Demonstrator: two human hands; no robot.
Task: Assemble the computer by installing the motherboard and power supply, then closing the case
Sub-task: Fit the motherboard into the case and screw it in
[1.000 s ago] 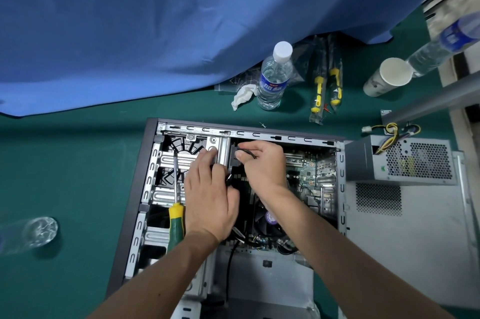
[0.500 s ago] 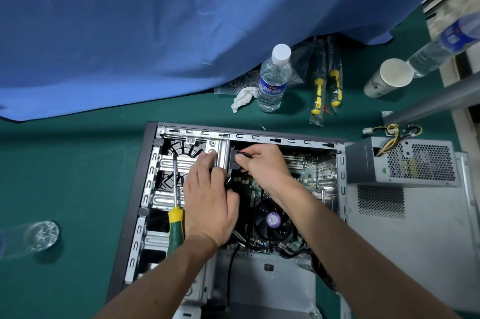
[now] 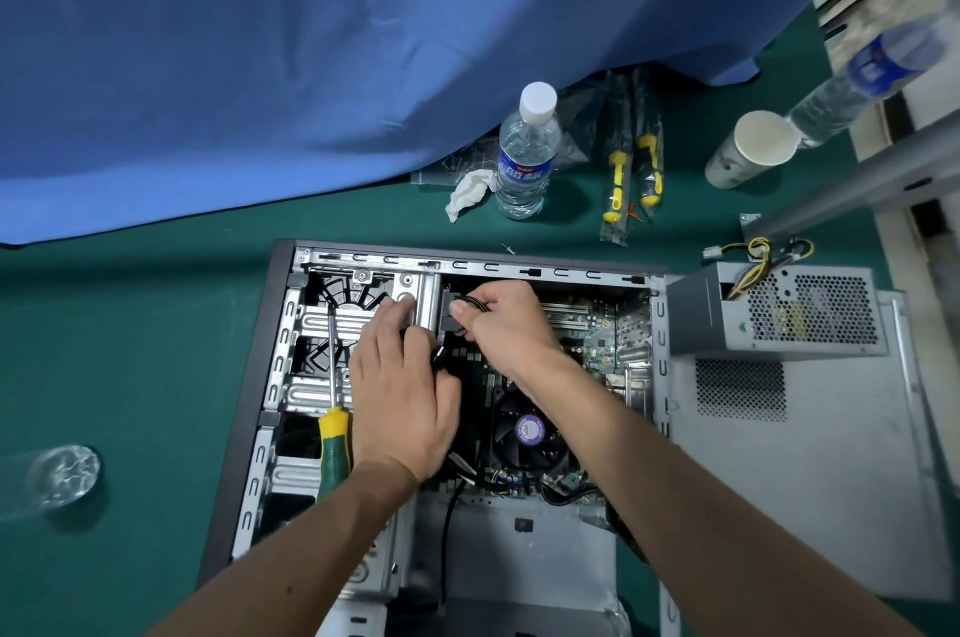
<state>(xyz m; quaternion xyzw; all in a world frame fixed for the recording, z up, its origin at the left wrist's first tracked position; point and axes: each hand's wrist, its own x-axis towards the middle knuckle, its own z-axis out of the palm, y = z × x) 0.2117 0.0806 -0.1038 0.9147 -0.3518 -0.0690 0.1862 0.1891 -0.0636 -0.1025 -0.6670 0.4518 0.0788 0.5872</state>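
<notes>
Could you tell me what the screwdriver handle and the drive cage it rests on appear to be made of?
The screwdriver handle looks like moulded plastic or rubber, yellow and green with a dull sheen. The drive cage looks like bare stamped sheet steel: silvery, reflective, with pressed ribs and slots.

Open case (image 3: 291, 376), right hand (image 3: 506, 324) pinching black connector (image 3: 451, 311), left hand (image 3: 400, 402) perhaps bracing cage (image 3: 311, 324)

The open case (image 3: 467, 428) lies on the surface (image 3: 130, 350), with the motherboard (image 3: 597, 340) inside it and a screwdriver (image 3: 332, 408) on its left bays. The power supply (image 3: 779, 309) rests on the side panel (image 3: 805, 470) right of the case. Behind the case stand a water bottle (image 3: 527, 153) and a paper cup (image 3: 748, 150).
</notes>
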